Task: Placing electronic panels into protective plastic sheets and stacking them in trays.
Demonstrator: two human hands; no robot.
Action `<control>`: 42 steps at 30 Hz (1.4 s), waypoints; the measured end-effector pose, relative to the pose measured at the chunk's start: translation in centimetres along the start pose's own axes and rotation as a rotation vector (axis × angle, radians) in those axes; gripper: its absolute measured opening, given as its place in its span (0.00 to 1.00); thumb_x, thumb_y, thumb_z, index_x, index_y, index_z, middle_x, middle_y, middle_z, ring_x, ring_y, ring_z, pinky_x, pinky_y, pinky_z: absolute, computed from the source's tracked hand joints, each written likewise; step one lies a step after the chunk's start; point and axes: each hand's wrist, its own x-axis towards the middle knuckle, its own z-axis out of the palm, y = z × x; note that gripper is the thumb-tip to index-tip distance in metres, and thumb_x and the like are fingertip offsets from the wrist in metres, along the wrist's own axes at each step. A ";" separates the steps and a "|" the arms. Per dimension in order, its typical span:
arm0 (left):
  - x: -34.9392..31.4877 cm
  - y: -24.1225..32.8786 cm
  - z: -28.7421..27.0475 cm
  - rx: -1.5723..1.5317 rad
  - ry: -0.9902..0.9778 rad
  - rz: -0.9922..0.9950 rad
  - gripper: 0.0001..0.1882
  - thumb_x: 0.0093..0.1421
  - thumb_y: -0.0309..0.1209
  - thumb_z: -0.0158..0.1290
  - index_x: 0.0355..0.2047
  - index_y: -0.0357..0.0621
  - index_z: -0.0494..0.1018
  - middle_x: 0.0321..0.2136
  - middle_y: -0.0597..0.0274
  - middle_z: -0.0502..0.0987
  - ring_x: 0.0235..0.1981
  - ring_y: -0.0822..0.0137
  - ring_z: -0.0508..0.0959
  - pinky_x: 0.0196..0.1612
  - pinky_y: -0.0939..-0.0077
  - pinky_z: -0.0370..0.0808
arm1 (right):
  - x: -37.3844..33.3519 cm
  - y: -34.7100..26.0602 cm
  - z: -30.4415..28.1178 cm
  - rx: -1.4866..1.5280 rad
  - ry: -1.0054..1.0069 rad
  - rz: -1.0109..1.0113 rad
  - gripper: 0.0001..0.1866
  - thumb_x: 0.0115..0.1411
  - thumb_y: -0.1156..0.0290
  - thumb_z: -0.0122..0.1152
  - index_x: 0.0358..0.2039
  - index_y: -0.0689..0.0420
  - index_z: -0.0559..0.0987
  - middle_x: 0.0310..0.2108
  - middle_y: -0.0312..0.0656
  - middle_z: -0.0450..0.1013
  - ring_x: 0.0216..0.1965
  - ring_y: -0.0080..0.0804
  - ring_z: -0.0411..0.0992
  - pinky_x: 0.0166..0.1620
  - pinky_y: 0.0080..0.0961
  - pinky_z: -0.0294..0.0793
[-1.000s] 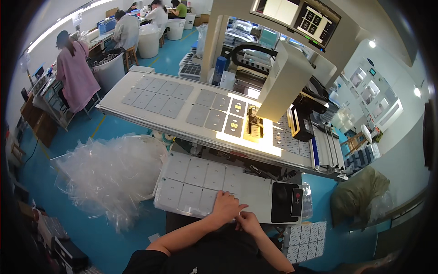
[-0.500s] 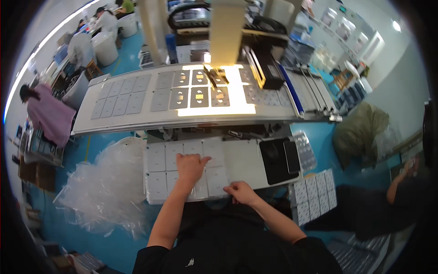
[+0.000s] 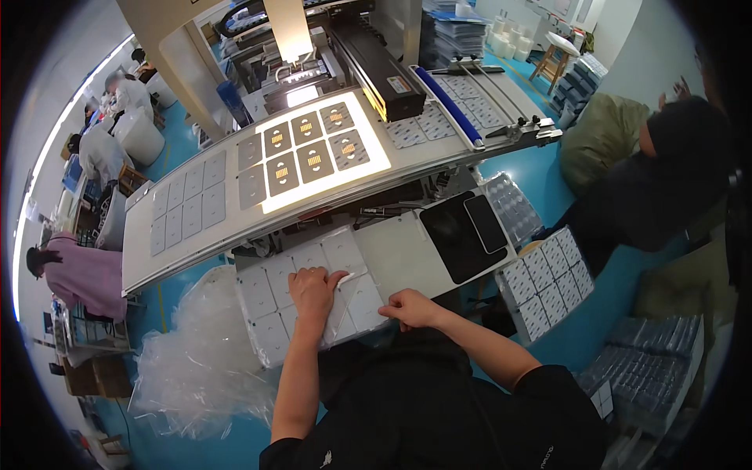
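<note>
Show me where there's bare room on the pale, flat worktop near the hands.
The worktop is bare between the white, paneled sheet and the black rectangular mat. The left hand crowds the sheet; a dark, rectangular phone-like slab crowds the mat. The right hand is at the patch's near edge.

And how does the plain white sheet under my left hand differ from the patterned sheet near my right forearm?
Surface: the plain sheet is white with small faint marks; the patterned sheet has dense grey marks.
Contact: your left hand rests on the plain sheet; both it and your right hand are off the patterned sheet.
Both show two rows of rectangular panels.
</note>
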 end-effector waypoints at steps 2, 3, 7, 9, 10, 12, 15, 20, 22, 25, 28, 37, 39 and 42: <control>0.0 0.2 -0.1 0.002 -0.029 -0.026 0.26 0.64 0.51 0.66 0.21 0.42 0.81 0.22 0.56 0.81 0.32 0.49 0.80 0.43 0.53 0.69 | 0.0 -0.1 0.0 0.003 -0.011 0.003 0.23 0.74 0.54 0.67 0.31 0.63 0.80 0.20 0.39 0.76 0.20 0.28 0.80 0.24 0.26 0.77; 0.1 0.3 -0.2 0.000 -0.054 -0.047 0.25 0.65 0.50 0.66 0.22 0.41 0.81 0.22 0.55 0.82 0.31 0.48 0.80 0.43 0.52 0.69 | -0.1 -0.2 0.1 0.005 -0.013 0.007 0.23 0.74 0.53 0.67 0.31 0.63 0.80 0.20 0.39 0.76 0.20 0.28 0.80 0.24 0.26 0.77; 1.6 0.5 -1.4 -0.150 -0.292 -0.193 0.21 0.70 0.44 0.62 0.27 0.38 0.83 0.26 0.51 0.85 0.30 0.45 0.82 0.43 0.49 0.74 | -0.1 -0.5 0.1 -0.011 -0.020 0.008 0.23 0.75 0.54 0.66 0.31 0.62 0.79 0.21 0.39 0.77 0.21 0.28 0.81 0.24 0.26 0.78; 2.4 0.7 -2.9 -0.384 -0.434 -0.282 0.19 0.71 0.42 0.60 0.30 0.37 0.84 0.28 0.47 0.85 0.30 0.42 0.83 0.42 0.49 0.77 | -0.1 -0.5 0.0 -0.007 -0.049 0.012 0.23 0.76 0.54 0.65 0.31 0.62 0.79 0.21 0.39 0.77 0.21 0.28 0.81 0.25 0.26 0.78; 2.8 0.8 -3.5 -0.502 -0.505 -0.324 0.19 0.71 0.41 0.59 0.32 0.36 0.84 0.29 0.45 0.86 0.31 0.41 0.84 0.42 0.50 0.78 | -0.1 -0.5 -0.2 -0.006 -0.061 0.014 0.23 0.76 0.54 0.65 0.31 0.62 0.79 0.21 0.39 0.77 0.21 0.29 0.81 0.25 0.26 0.78; 3.5 0.5 -4.0 -0.505 -0.528 -0.291 0.18 0.72 0.40 0.57 0.34 0.36 0.84 0.30 0.43 0.86 0.33 0.39 0.85 0.42 0.51 0.80 | 0.1 -0.5 -0.4 0.007 -0.067 0.012 0.23 0.76 0.54 0.64 0.31 0.62 0.79 0.20 0.38 0.77 0.22 0.29 0.81 0.25 0.25 0.78; 3.2 1.1 -3.4 -0.416 -0.451 -0.205 0.18 0.72 0.40 0.56 0.34 0.36 0.84 0.30 0.40 0.85 0.35 0.39 0.85 0.42 0.51 0.81 | 0.1 -0.4 -0.3 -0.004 -0.078 -0.003 0.24 0.76 0.53 0.64 0.30 0.62 0.79 0.20 0.39 0.78 0.22 0.29 0.81 0.26 0.26 0.79; 2.6 3.8 -2.1 -0.221 -0.322 -0.104 0.21 0.73 0.45 0.57 0.31 0.39 0.82 0.30 0.41 0.85 0.35 0.40 0.85 0.41 0.48 0.81 | -0.3 -3.1 -0.8 -0.143 -0.047 0.033 0.28 0.76 0.50 0.63 0.28 0.63 0.81 0.20 0.42 0.79 0.21 0.32 0.82 0.26 0.30 0.80; 2.6 4.4 -2.1 -0.176 -0.369 -0.129 0.23 0.73 0.47 0.57 0.30 0.40 0.82 0.31 0.42 0.85 0.35 0.40 0.85 0.40 0.47 0.80 | -0.2 -3.9 -0.4 -0.160 0.017 0.078 0.29 0.75 0.49 0.63 0.27 0.64 0.82 0.18 0.44 0.79 0.20 0.35 0.82 0.27 0.33 0.81; 2.1 2.7 -0.1 -0.078 -0.296 -0.105 0.23 0.73 0.49 0.58 0.29 0.41 0.82 0.31 0.46 0.85 0.34 0.42 0.85 0.39 0.47 0.80 | 0.3 -2.6 0.2 -0.118 0.125 -0.024 0.27 0.75 0.51 0.64 0.30 0.66 0.81 0.20 0.47 0.78 0.21 0.36 0.83 0.27 0.33 0.80; 1.4 1.4 1.2 -0.051 -0.149 -0.006 0.23 0.72 0.48 0.59 0.27 0.43 0.81 0.29 0.50 0.84 0.33 0.43 0.85 0.37 0.48 0.79 | 0.0 -2.0 0.6 -0.067 0.156 -0.042 0.25 0.75 0.54 0.64 0.30 0.66 0.82 0.20 0.47 0.77 0.18 0.37 0.81 0.26 0.35 0.78; 0.9 -0.1 1.5 0.017 0.004 -0.021 0.21 0.70 0.47 0.62 0.26 0.46 0.80 0.26 0.56 0.83 0.30 0.49 0.84 0.33 0.53 0.80 | 0.0 -4.8 -0.1 -0.511 0.277 -0.079 0.27 0.66 0.52 0.73 0.50 0.65 0.78 0.48 0.57 0.79 0.48 0.55 0.80 0.50 0.48 0.80; 0.8 -0.1 1.6 0.022 0.029 -0.011 0.20 0.70 0.46 0.62 0.25 0.46 0.80 0.26 0.57 0.83 0.30 0.50 0.85 0.32 0.54 0.80 | 0.9 -5.6 0.7 -0.589 0.417 -0.310 0.36 0.64 0.52 0.75 0.61 0.65 0.72 0.62 0.63 0.71 0.59 0.61 0.73 0.59 0.52 0.76; 1.4 -0.1 1.8 0.010 0.015 -0.011 0.16 0.67 0.42 0.62 0.25 0.47 0.80 0.26 0.58 0.83 0.30 0.50 0.85 0.32 0.54 0.81 | 4.3 -6.2 2.8 -0.611 0.537 -0.750 0.49 0.64 0.49 0.75 0.72 0.69 0.62 0.74 0.69 0.57 0.72 0.69 0.60 0.72 0.57 0.65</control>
